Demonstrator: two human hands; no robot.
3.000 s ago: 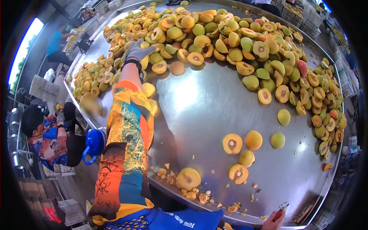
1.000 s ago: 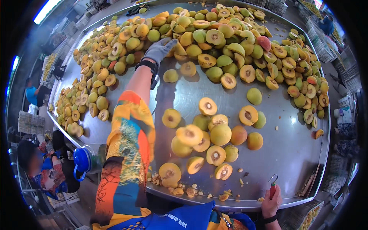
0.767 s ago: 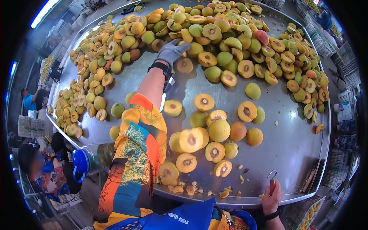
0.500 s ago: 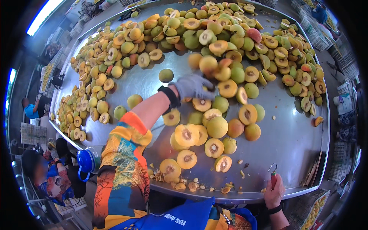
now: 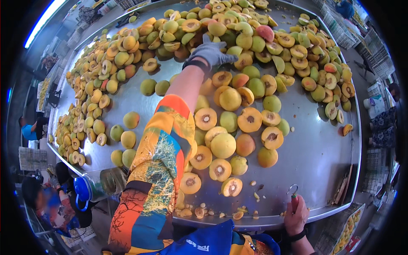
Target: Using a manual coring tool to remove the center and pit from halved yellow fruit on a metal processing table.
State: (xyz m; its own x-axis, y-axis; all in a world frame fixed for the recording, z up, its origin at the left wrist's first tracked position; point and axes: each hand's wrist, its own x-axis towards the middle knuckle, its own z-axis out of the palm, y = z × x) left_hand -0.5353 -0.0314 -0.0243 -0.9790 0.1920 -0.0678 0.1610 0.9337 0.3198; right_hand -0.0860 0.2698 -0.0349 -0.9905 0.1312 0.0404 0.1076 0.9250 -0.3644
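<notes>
My left hand (image 5: 209, 52), in a grey glove, reaches to the near edge of a big heap of peaches (image 5: 170, 27), many cut in half. Its fingers are spread, and no fruit shows in its grip. My right hand (image 5: 296, 216), bare, stays by the front edge of the metal table (image 5: 314, 170). It is closed round the red handle of a pitting tool (image 5: 293, 199), whose thin metal loop points up. Between the hands lies a looser group of peach halves (image 5: 249, 120), several with the cut face and stone up.
Stones and scraps (image 5: 199, 211) litter the front edge. A clear jug with a blue lid (image 5: 83, 189) stands at the table's left edge. Dark strips (image 5: 343, 187) lie at the right rim. Another person (image 5: 51, 204) sits at the lower left; crates (image 5: 374, 174) stand right.
My left hand has moved away from me to the heap, and its fingers have spread. Loose peaches on the table have shifted, with more now lying left of my arm. My right hand keeps the tool.
</notes>
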